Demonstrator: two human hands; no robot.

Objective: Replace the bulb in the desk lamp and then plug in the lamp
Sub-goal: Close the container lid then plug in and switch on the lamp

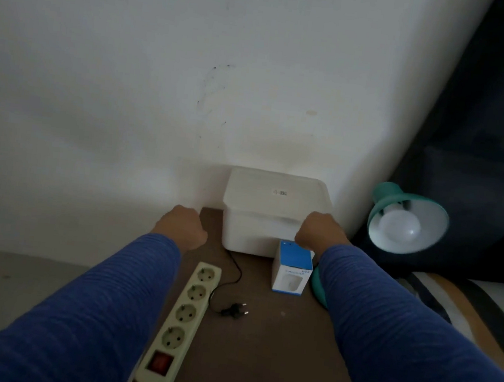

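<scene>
A teal desk lamp (405, 214) stands at the right of the brown table (258, 342), its shade turned toward me with a white bulb (398, 228) in it. Its teal base (318, 288) is partly hidden behind my right sleeve. The lamp's black plug (235, 311) lies loose on the table beside a cream power strip (181, 318) with a red switch. A blue and white bulb box (291, 272) stands upright in front of a white plastic container. My left hand (185, 225) is a fist at the table's far left edge. My right hand (318, 231), fingers curled, is against the container's front right.
The white lidded container (261, 210) sits against the wall at the back of the table. A dark blue curtain (497, 124) hangs at the right. A striped bed cover (464, 300) lies beyond the table's right edge. The floor (15, 270) is at the left.
</scene>
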